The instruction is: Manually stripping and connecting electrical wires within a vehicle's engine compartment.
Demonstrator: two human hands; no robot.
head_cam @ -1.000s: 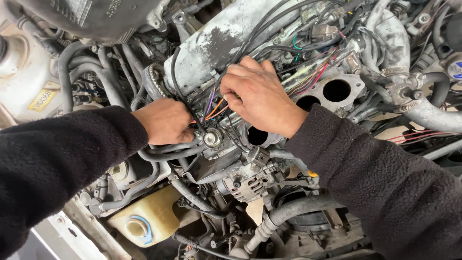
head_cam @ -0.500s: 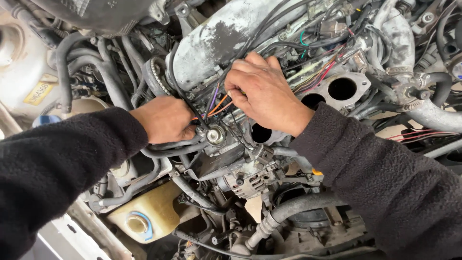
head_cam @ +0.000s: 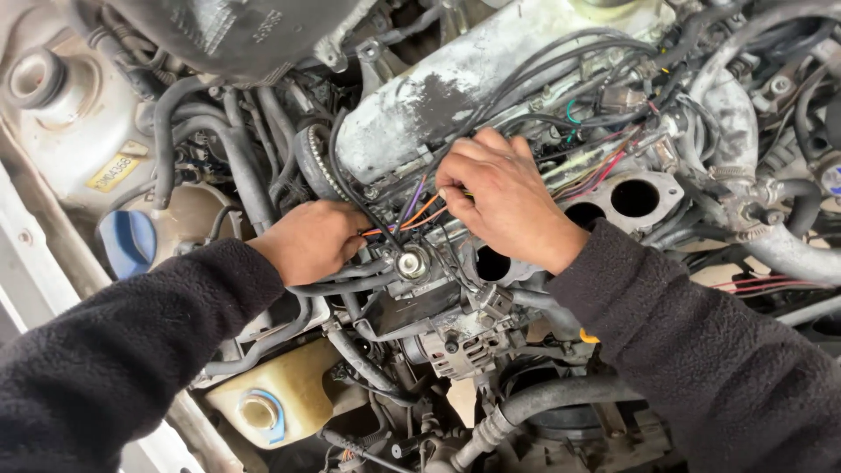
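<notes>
Both my hands reach into an open engine bay. My left hand is closed low beside black hoses, its fingers pinching one end of a bundle of thin orange and purple wires. My right hand curls over the other end of the same wires, fingers pinched on them in front of the grey cylinder head cover. A round metal fitting sits just below, between both hands. What lies under my fingertips is hidden.
Open intake ports lie right of my right hand. An alternator sits below the hands. A yellowish fluid reservoir and a blue cap are at the left. Black hoses and cables crowd all sides.
The view has shifted a little, so both hands sit slightly lower and left in frame. Both hands keep their hold on the wires, and my right fingers have curled a bit tighter.
</notes>
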